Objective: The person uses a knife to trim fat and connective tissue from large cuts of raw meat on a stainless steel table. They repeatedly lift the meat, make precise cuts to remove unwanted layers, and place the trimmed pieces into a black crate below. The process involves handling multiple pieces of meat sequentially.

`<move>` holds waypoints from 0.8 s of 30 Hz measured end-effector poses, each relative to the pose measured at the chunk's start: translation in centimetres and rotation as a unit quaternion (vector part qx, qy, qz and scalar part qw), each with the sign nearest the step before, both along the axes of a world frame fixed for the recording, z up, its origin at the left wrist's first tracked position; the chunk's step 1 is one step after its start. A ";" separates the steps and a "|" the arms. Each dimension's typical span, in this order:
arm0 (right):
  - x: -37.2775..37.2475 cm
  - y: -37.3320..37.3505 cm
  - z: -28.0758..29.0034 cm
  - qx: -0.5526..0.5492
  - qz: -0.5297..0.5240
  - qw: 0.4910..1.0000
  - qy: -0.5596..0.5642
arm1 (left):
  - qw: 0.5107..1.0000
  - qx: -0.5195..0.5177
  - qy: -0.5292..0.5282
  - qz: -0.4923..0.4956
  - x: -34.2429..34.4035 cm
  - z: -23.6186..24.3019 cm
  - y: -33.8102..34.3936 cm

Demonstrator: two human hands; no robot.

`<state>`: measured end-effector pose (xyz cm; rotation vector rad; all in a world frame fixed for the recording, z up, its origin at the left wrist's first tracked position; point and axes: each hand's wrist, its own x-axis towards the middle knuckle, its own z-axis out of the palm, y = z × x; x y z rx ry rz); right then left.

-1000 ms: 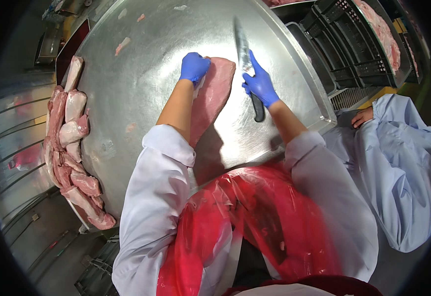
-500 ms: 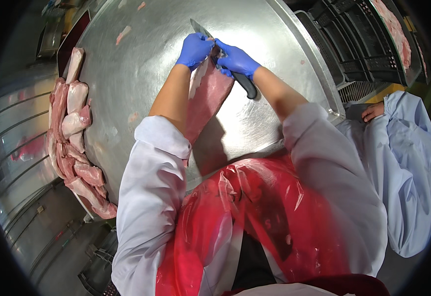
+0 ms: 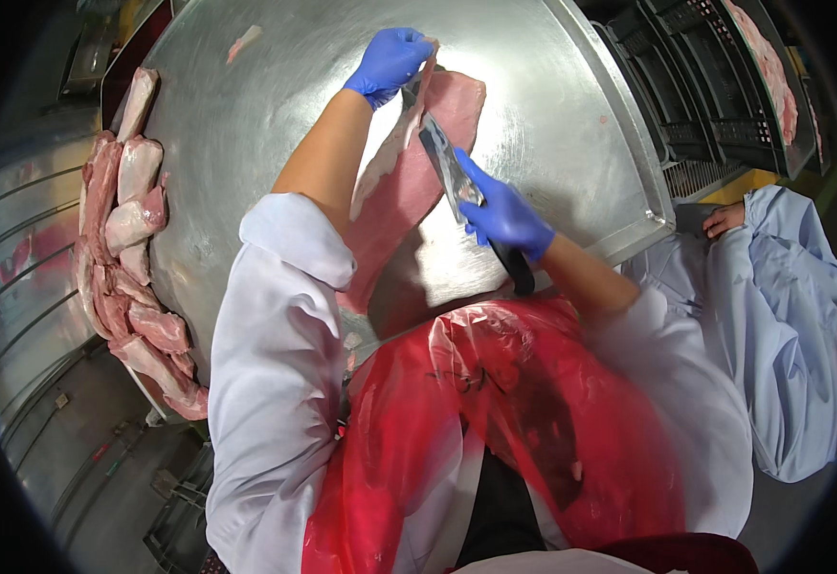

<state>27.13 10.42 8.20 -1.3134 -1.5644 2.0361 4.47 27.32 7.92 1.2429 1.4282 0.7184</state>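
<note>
Meat slab [image 3: 409, 189] lay on the counter [image 3: 571, 134], knife [image 3: 452, 172] at its right, meat pieces [image 3: 133, 225] along the left, crates [image 3: 739, 134] stood right (co-worker [image 3: 772, 325] nearer).

Stainless-steel table [image 3: 246, 143] with raised rim, white glare across its bare top, black slatted crates [image 3: 677, 77] at upper right, grey metal grating [image 3: 696, 179] beneath them, glossy surface [image 3: 31, 225] at far left crossed by dark parallel lines, dark frame [image 3: 184, 497] at lower left.

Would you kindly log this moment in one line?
left hand: pinching meat strip; right hand: holding knife, blade over meat slab; metal table beneath
</note>
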 end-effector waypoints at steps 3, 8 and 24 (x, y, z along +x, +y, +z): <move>-2.3 2.2 -2.6 0.027 -0.019 0.999 0.019 | 0.999 0.024 -0.019 -0.039 0.0 -0.2 0.1; -3.9 -0.8 -2.8 0.046 -0.040 0.996 0.067 | 0.998 0.002 -0.067 0.002 -0.9 0.3 -0.2; -8.8 -1.1 -0.9 0.058 -0.032 0.997 -0.034 | 0.980 0.142 -0.134 -0.031 -2.0 4.7 -3.7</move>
